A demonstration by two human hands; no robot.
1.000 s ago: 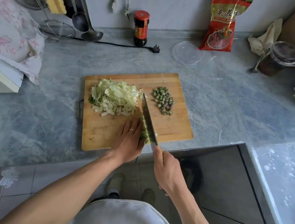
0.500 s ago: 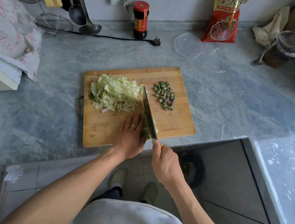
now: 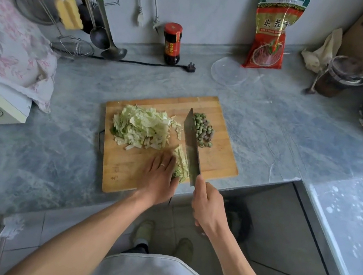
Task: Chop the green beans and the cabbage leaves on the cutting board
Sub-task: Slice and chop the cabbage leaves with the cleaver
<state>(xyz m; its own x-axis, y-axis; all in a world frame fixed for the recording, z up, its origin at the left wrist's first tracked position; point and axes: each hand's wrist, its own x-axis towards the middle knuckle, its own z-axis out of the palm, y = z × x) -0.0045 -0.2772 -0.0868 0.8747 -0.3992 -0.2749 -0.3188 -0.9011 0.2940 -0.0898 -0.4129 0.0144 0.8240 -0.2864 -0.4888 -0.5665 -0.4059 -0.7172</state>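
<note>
The fingers [image 3: 166, 161] of the left hand [image 3: 160, 180] lie straight and close together, pressing flat on a small wad of uncut cabbage leaves [image 3: 180, 165] at the near middle of the cutting board [image 3: 126, 171]. The right hand [image 3: 208, 206] is curled tight around the handle of a cleaver [image 3: 190, 145], its forefinger up against the heel of the blade.

Half a second earlier the blade was buried in the wad beside the left fingertips; now it has drawn right and further up the board, so more of the pale cut face of the leaves shows, and its tip reaches the chopped green beans [image 3: 202, 130].

The beans form a small heap of stubby green and purplish pieces on the far right of the board. The shredded cabbage [image 3: 142, 128] lies in a loose, ragged pile on the far left, pale green and crinkled. The cleaver stands between the two heaps, touching the bean heap's left edge.

The board is a rectangular slab of light wood strips on a grey veined stone counter [image 3: 274, 129]. Well apart at the far wall stand a dark sauce bottle [image 3: 172, 43] with a red cap and a glossy red packet [image 3: 272, 32]; a clear round lid [image 3: 229, 71] lies flat between them. A metal ladle [image 3: 110, 42] hangs at the far left.
</note>
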